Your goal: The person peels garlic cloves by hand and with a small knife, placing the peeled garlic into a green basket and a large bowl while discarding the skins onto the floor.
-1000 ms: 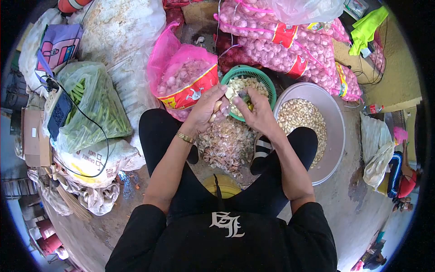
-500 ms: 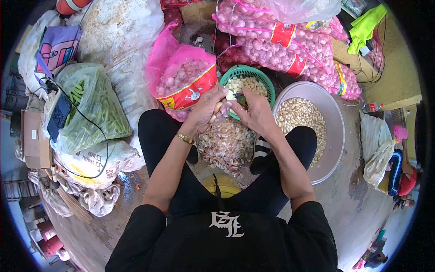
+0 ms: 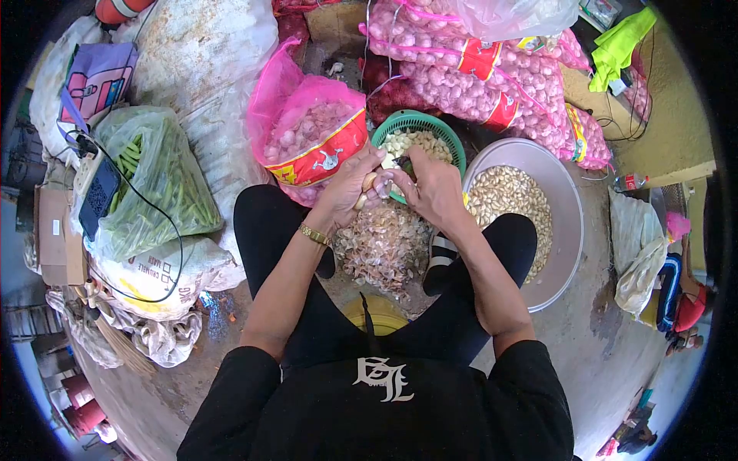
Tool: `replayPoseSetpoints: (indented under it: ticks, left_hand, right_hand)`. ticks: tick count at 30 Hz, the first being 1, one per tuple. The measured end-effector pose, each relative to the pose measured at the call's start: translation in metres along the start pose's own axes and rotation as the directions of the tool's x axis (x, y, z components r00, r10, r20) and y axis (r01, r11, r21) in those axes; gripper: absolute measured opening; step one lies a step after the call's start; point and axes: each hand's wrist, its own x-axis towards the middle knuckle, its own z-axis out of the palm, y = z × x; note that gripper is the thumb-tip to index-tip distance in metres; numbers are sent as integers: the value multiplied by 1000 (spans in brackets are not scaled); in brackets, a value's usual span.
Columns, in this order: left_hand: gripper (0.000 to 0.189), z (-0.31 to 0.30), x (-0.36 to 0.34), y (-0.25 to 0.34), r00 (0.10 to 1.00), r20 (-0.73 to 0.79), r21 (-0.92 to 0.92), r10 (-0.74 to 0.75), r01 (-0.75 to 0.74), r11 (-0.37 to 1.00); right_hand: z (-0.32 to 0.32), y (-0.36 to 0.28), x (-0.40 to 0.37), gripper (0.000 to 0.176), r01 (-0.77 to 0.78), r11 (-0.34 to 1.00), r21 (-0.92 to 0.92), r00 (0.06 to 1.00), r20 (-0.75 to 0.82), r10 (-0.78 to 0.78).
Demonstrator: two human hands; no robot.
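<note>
My left hand [image 3: 345, 185], with a gold watch [image 3: 315, 236] on its wrist, is closed around garlic cloves [image 3: 369, 183], some with skin still on. Close beside it, my right hand [image 3: 437, 190] is curled around a small dark tool that looks like a knife [image 3: 404, 162], mostly hidden by the fingers. The thumb of that hand reaches toward the cloves. Just beyond both hands stands a green plastic basket [image 3: 459, 142] holding pale peeled cloves [image 3: 430, 144]. Beneath the hands, a heap of papery garlic skins [image 3: 382, 250] lies on the floor between my feet.
A large pale tub [image 3: 567, 238] of garlic cloves stands at my right. An open pink mesh bag [image 3: 296, 138] of garlic sits ahead on the left, with full garlic bags [image 3: 530, 92] stacked at the back right. A plastic bag of green pods [image 3: 165, 180] is at far left.
My right hand has turned slightly, its knuckles now more upward and its thumb shifted by the cloves. My left hand stays nearly in place, still gripping garlic.
</note>
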Motion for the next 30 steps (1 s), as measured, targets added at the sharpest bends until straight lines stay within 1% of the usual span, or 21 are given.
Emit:
replayPoseSetpoints:
  ticks: [2,5,6,7,8,10,11,13,16,20,23,26,28,30]
  left_hand:
    - [18,0,0,0,1000,-10,-16,8,-8,1000]
    - [17,-6,1,0,1000,19,-14,6,-6,1000]
    - [18,-12,2,1,998,60,1,-5,5,1000]
    - [20,-15,4,1,995,102,16,-16,15,1000]
    - [20,-17,7,1,995,101,16,-16,14,1000]
    - [21,-17,8,2,999,49,44,-14,12,999]
    - [21,-17,7,3,999,50,44,-14,12,999]
    - [21,-16,4,7,996,56,33,-75,73,997]
    - [22,-20,9,3,996,70,-6,-55,56,998]
    - [21,-16,7,2,997,63,-6,-49,49,999]
    - [17,-9,5,4,999,23,-23,-38,39,999]
    - [17,-12,6,3,999,25,-28,-48,49,998]
    - [20,-18,6,2,997,62,-45,-52,55,997]
    - [19,-19,6,3,996,77,-47,-53,57,997]
  right_hand:
    - [-4,-3,3,38,18,998,-65,1000,-3,-18]
    - [-2,-2,3,36,39,996,-86,999,-2,-39]
    - [-3,-2,3,36,39,995,-87,999,-2,-39]
    - [-4,-3,3,37,68,993,-96,997,-30,-71]
    - [-4,-4,4,38,97,990,-104,993,-57,-103]
    - [-6,-6,5,39,93,990,-107,992,-74,-101]
    - [-6,-6,5,40,89,990,-112,991,-90,-99]
    - [-5,-5,5,41,86,990,-113,991,-94,-97]
    - [-3,-4,5,43,79,990,-116,990,-104,-91]
    - [-5,-5,5,44,76,990,-118,990,-113,-89]
    - [-6,-7,5,44,72,990,-119,991,-100,-84]
    - [-2,-4,5,43,78,989,-126,992,-91,-90]
    - [-1,-5,5,42,75,989,-128,992,-91,-87]
    - [0,-4,4,42,72,989,-131,992,-91,-84]
